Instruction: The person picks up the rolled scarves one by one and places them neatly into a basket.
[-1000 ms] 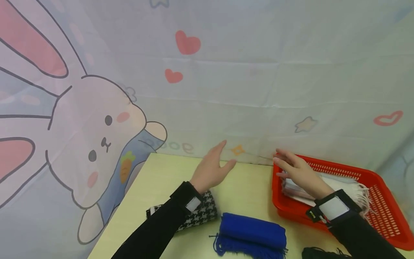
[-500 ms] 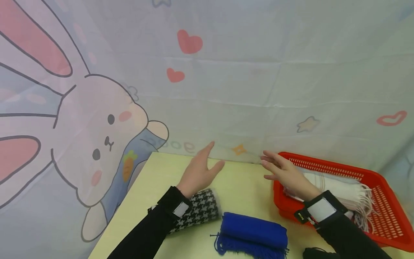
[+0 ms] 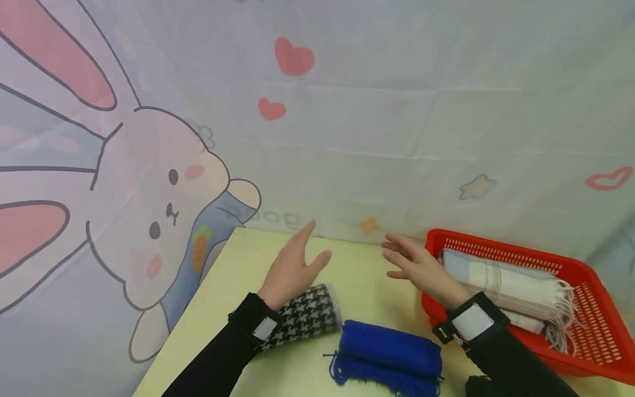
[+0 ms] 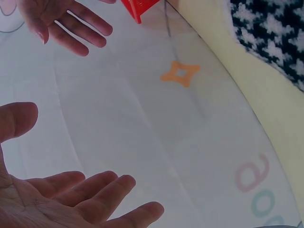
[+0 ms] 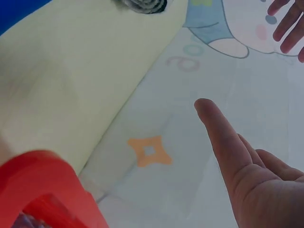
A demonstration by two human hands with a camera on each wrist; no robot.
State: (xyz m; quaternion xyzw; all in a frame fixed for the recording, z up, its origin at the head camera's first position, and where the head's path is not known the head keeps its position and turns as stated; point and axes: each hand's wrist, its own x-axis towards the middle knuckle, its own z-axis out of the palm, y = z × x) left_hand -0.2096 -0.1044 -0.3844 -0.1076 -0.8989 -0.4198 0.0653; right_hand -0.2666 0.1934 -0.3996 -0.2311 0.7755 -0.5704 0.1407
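My left hand (image 3: 290,270) hovers with fingers extended and thumb apart, holding nothing. Below its wrist lies a rolled black-and-white houndstooth scarf (image 3: 312,313), partly hidden by the arm. My right hand (image 3: 426,274) is also unoccupied, its fingers spread loosely just left of the red basket (image 3: 516,250). Inside that basket rests a folded white and pale-blue scarf (image 3: 521,284) with fringe. A folded blue scarf (image 3: 389,353) with fringe lies on the table between the forearms. In the left wrist view, the palm and fingers (image 4: 102,202) are relaxed and bare.
The pale yellow table (image 3: 377,275) ends at a cloth backdrop (image 3: 367,138) printed with a rabbit and hearts. Something black (image 3: 477,386) lies at the bottom edge, partly covered by the right sleeve.
Both hands have drifted left and slightly apart from the basket. The right hand has come off the basket's area, so more of the white scarf shows. The head view has shifted slightly.
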